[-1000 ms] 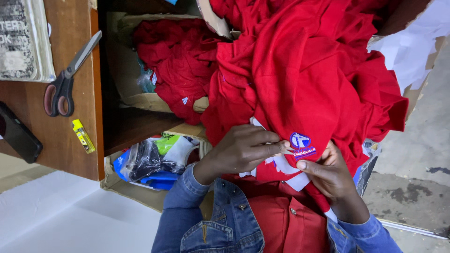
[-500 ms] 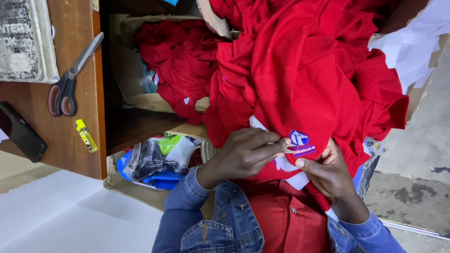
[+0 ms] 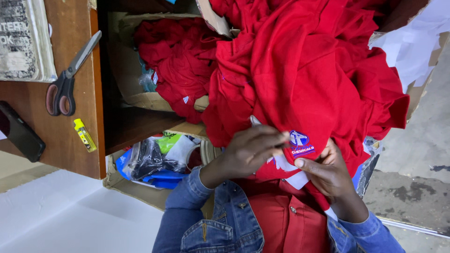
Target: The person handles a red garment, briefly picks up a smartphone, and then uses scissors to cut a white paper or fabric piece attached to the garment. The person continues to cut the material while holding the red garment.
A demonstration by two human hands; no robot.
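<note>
Together, two hands (image 3: 290, 159) pinch one red shirt (image 3: 304, 79).

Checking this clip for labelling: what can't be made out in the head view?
- Left hand fingertips: tucked under the red shirt.
- White backing paper: mostly covered by both hands.
- Right hand: wrist hidden in the denim sleeve.
- Phone: cut off by the left edge.

A red shirt (image 3: 309, 89) – crumpled, heaped loosely, its lower edge pinched between the left hand (image 3: 251, 152) and the right hand (image 3: 328, 173). A blue-and-white embroidered badge (image 3: 298, 140) shows there, with white backing (image 3: 290, 171) underneath.
</note>
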